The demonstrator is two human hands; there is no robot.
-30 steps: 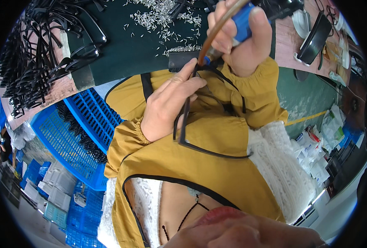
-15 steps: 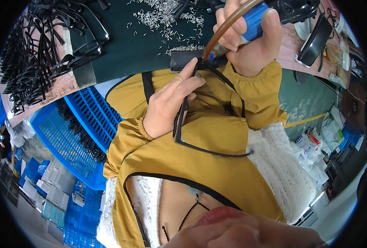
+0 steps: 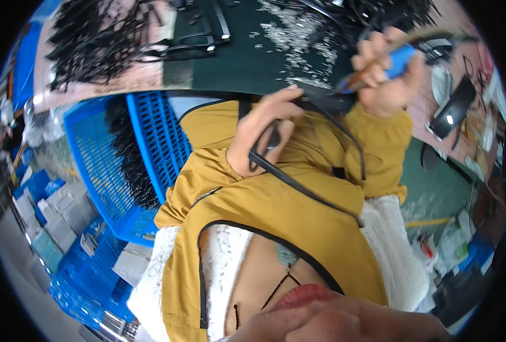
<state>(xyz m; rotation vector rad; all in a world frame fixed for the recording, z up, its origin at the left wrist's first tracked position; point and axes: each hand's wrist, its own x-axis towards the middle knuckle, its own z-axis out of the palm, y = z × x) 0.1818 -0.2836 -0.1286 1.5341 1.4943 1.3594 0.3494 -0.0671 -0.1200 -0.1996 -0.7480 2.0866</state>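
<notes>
My left hand (image 3: pixel 267 128) is closed around a black eyeglass frame (image 3: pixel 307 190) in front of my apron. One temple of the frame slants down to the right across the apron; the other curves down below my right wrist. My right hand (image 3: pixel 386 80) grips a blue-bodied electric screwdriver (image 3: pixel 401 60) with a brown cord or tube running along it. The driver's tip points left, beside a dark block (image 3: pixel 334 101) at the table edge and apart from my left fingertips. Motion blur hides the tip's details.
Many tiny silver screws or pins (image 3: pixel 298 40) lie on the dark green mat (image 3: pixel 236 71). Piles of black eyeglass frames (image 3: pixel 87 43) cover the table's left side. Blue baskets (image 3: pixel 96 165) holding black parts stand at lower left. A black case-like object (image 3: pixel 453 105) lies at right.
The whole view has shifted, so the table and baskets appear farther right. The screwdriver's tip has moved away from my left fingertips. The frame has tilted in my left hand.
</notes>
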